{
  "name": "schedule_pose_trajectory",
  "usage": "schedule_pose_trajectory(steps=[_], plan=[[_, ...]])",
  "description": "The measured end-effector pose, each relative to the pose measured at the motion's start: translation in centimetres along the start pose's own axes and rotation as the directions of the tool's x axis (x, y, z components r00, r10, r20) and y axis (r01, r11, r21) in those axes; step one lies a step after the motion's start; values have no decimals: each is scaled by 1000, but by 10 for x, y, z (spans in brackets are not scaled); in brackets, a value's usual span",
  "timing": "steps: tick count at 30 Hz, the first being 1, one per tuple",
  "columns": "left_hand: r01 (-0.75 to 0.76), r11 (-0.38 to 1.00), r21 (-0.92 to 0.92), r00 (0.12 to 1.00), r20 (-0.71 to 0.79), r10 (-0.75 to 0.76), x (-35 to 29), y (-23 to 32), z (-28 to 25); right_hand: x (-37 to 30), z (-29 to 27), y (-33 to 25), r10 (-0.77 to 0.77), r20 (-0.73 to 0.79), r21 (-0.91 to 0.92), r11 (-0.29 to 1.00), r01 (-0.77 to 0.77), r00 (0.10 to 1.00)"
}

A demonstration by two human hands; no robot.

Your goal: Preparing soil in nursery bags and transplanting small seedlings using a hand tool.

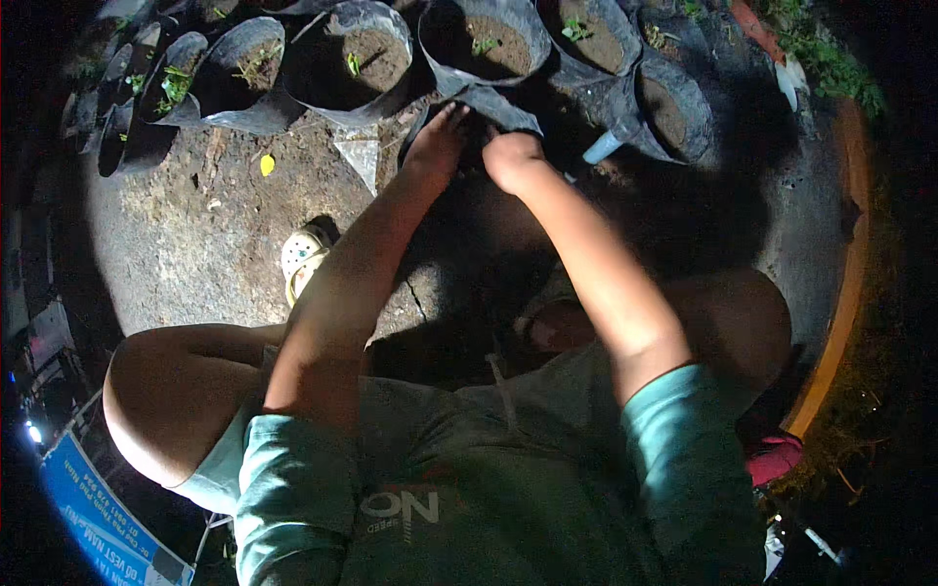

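In front of me stands a black plastic grow bag (498,101), its mouth in deep shadow. My left hand (438,145) holds its left side, with fingertips showing at the rim. On the right side of the same bag, my right hand (513,159) is closed on the edge, its fingers mostly curled out of sight. What lies inside the bag is too dark to make out. Just behind it sits another grow bag (532,70) filled with soil, with a small green seedling (486,45) in it.
More soil-filled grow bags (266,115) with seedlings curve across the far side. One bag (696,122) leans at the right, near a pale blue tube-like piece (604,147). A yellow leaf (267,165) lies on the ground. A cream clog (305,256) is on my foot. An orange edging (848,264) runs along the right.
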State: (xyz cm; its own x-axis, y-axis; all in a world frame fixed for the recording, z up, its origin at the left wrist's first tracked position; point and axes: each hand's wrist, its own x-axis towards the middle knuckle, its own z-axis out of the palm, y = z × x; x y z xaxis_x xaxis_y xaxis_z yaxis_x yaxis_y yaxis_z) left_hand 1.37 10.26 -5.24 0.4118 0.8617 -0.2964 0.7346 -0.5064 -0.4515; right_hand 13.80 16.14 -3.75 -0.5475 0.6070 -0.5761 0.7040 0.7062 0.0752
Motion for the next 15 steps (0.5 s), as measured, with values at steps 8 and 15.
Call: schedule_pose_trajectory(steps=[8, 15], plan=[[47, 943, -330, 974, 223, 30, -20, 2, -6, -46, -27, 2, -145, 161, -90, 983, 161, 976], [218, 872, -438, 871, 490, 29, -42, 12, -49, -63, -8, -12, -263, 183, -76, 957, 280, 947]])
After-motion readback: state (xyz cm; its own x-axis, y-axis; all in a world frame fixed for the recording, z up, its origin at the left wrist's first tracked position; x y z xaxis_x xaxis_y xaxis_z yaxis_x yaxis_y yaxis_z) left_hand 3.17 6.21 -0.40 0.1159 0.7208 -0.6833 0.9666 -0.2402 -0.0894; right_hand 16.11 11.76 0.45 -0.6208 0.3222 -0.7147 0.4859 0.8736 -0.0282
